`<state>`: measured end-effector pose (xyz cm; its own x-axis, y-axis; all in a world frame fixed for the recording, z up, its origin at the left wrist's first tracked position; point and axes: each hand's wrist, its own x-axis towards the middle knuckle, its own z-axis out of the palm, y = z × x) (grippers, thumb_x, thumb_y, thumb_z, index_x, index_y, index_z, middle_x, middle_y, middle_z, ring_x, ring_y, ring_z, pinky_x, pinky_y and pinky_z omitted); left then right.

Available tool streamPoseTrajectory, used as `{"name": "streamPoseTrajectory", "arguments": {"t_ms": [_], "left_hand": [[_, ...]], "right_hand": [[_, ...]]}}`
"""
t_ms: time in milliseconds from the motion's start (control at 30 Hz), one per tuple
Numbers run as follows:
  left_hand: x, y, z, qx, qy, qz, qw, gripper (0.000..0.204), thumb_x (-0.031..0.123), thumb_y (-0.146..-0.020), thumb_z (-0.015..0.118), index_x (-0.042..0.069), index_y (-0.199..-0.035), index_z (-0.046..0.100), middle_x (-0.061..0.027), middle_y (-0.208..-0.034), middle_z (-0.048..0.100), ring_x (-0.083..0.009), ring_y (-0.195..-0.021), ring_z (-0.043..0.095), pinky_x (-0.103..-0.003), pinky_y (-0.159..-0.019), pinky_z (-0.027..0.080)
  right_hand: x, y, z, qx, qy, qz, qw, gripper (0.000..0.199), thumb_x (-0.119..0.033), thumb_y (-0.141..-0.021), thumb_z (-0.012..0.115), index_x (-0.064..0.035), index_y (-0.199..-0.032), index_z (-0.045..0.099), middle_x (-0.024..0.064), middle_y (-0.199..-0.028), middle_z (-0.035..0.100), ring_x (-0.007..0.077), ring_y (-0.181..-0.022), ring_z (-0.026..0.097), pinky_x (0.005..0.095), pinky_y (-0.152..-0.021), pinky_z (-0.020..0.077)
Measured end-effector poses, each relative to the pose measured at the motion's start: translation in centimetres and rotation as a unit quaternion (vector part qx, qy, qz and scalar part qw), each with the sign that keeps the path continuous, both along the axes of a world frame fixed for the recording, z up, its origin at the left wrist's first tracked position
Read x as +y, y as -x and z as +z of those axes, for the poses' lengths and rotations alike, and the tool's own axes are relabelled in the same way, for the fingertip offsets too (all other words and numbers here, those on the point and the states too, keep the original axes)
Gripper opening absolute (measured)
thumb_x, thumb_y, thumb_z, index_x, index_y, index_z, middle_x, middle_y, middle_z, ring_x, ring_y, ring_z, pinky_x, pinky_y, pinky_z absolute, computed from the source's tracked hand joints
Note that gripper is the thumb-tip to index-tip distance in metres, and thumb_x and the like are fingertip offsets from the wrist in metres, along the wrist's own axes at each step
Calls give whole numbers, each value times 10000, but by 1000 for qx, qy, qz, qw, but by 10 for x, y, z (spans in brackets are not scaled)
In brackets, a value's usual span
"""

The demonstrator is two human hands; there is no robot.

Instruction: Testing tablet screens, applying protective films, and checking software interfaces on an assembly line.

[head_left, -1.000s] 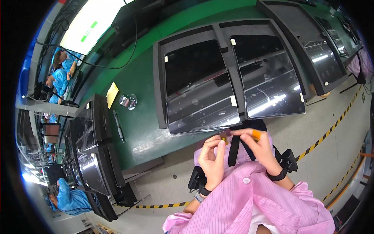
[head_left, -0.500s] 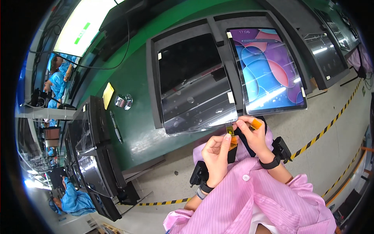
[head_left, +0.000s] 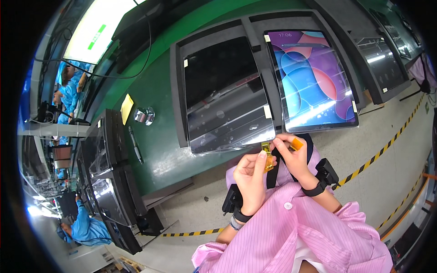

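My left hand (head_left: 252, 179) is closed in a pinch on a yellow-orange flex cable (head_left: 268, 160) just off the lower right edge of a dark tablet (head_left: 225, 98). The cable's upper end meets or comes close to that edge; I cannot tell if it is joined. Beside it, my right hand (head_left: 295, 159) is closed, thumb and fingertips at the tablet's near right corner. An orange piece (head_left: 297, 144) shows by its fingers; what the fingertips grip is hidden. Clear film with bubbles covers the dark tablet. To its right lies a lit tablet (head_left: 314, 82) with a colourful screen.
Both tablets lie in a grey foam tray (head_left: 180, 104) on the green table (head_left: 157, 166). A pen (head_left: 135, 144), a yellow note (head_left: 127, 109) and a shiny round object (head_left: 144, 116) lie left. More dark panels (head_left: 102, 150) stand at the left edge. People in blue work farther left.
Both hands have shifted slightly up and left, with the cable turned a little in my left fingers. The whole view has moved slightly; the tablets stay in the tray.
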<state>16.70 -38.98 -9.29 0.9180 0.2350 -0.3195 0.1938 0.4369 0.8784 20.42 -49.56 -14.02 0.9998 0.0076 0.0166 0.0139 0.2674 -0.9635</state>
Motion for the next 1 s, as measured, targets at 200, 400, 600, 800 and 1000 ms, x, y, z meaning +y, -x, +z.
{"name": "streamPoseTrajectory", "arguments": {"t_ms": [200,400,600,800,1000], "left_hand": [[7,-16,17,-35,-219,-29,975,129,57,-848,610,-62,-900,613,-101,-808,653,-119,-730,621,-219,-696,485],[40,-33,43,-264,-615,-115,734,319,-14,-690,658,-12,-1007,634,-139,-1014,634,-252,-970,604,-332,-835,462],[51,-57,37,-340,-609,-254,670,453,-7,-664,654,8,-1113,599,-153,-1201,554,-296,-1181,480,-438,-1012,349],[54,-62,38,-335,-616,-270,660,390,-26,-660,648,14,-1048,635,-145,-1138,593,-288,-1133,521,-418,-982,392],[53,-66,33,-346,-619,-244,661,317,-31,-660,660,6,-975,664,-141,-1084,619,-282,-1094,550,-407,-958,418]], "right_hand": [[1,1,1,-13,5,-12,1000,156,-74,-867,574,67,-921,615,74,-790,647,90,-702,612,202,-634,478],[1,1,-2,6,-18,-2,1000,171,-88,-870,575,69,-927,613,76,-803,647,92,-725,616,207,-653,483],[1,1,-3,11,-26,4,1000,181,-102,-870,578,64,-933,616,79,-779,654,92,-725,616,207,-664,480],[1,3,-4,4,4,-5,1000,186,-111,-864,587,63,-919,619,71,-748,657,80,-703,604,209,-651,470],[2,-2,1,-4,-1,-4,1000,180,-116,-868,578,57,-900,619,62,-733,648,73,-691,590,202,-653,457]]}}
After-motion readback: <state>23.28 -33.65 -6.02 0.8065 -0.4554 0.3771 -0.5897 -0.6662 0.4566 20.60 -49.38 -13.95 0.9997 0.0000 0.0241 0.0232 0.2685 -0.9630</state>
